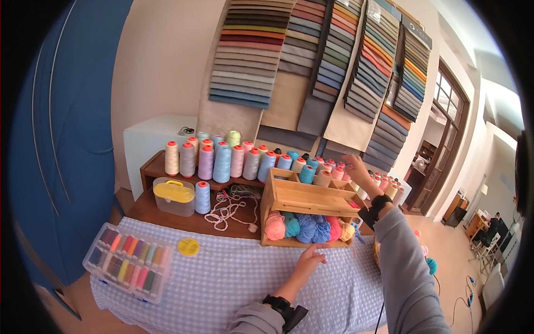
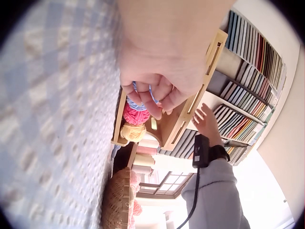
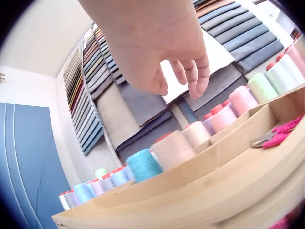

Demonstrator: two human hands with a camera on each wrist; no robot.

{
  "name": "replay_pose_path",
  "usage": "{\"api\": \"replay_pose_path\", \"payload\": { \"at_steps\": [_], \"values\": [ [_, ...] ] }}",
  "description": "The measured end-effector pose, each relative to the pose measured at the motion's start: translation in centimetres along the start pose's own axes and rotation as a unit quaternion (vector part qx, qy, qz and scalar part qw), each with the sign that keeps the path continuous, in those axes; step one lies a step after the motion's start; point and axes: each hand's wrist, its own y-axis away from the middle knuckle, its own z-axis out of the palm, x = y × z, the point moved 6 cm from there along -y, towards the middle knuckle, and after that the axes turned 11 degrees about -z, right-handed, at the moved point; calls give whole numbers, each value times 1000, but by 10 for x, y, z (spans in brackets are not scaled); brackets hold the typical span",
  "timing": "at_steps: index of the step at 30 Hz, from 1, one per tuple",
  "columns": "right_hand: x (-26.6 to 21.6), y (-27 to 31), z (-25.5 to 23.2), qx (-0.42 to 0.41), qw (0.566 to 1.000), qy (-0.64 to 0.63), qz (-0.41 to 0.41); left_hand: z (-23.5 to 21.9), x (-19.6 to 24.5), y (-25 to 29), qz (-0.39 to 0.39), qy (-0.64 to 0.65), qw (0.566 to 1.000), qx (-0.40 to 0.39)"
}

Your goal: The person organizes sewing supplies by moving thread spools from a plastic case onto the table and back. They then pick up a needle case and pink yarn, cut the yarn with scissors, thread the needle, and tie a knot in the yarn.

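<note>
A wooden organizer (image 1: pixel 311 200) stands at the table's back edge, with balls of yarn (image 1: pixel 315 229) in its lower shelf. My left hand (image 1: pixel 307 265) hovers in front of that shelf, fingers loosely bent, nothing between them. Over the organizer's top right is my right hand (image 1: pixel 360 173); its fingers hang down in the right wrist view, holding nothing. Below it in that view, a teal thread spool (image 3: pixel 144 165) and a peach spool (image 3: pixel 172 150) stand in the top compartments. Scissors with pink handles (image 3: pixel 279 136) lie in the top tray.
Cone thread spools (image 1: pixel 222 161) line the back riser. At left are an open case of small spools (image 1: pixel 128 259), a yellow-lidded box (image 1: pixel 174 195) and a yellow disc (image 1: pixel 188 246). Tangled cord (image 1: pixel 225 211) lies left of the organizer; a wicker basket (image 2: pixel 116 200) stands right.
</note>
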Motion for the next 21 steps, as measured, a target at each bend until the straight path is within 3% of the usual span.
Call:
{"api": "replay_pose_path", "payload": {
  "at_steps": [2,4,6,8,10,12,21],
  "values": [
    [29,21,-19,24,996,82,-3,1,-4,-1,-8,0,1000,2],
    [66,48,-34,3,983,174,50,0,-9,-6,8,16,1000,0],
    [71,78,-51,-23,977,206,58,0,-12,-7,4,10,1000,-11],
    [93,106,-63,-97,921,365,96,0,-11,-7,0,1,1000,-25],
    [120,127,-73,-133,907,375,136,3,-8,-3,-15,-2,999,-34],
    [133,149,-77,-231,876,374,199,5,-4,0,-22,5,999,-34],
    [153,167,-97,-226,883,331,242,11,5,10,-70,-18,997,-7]
  ]
}}
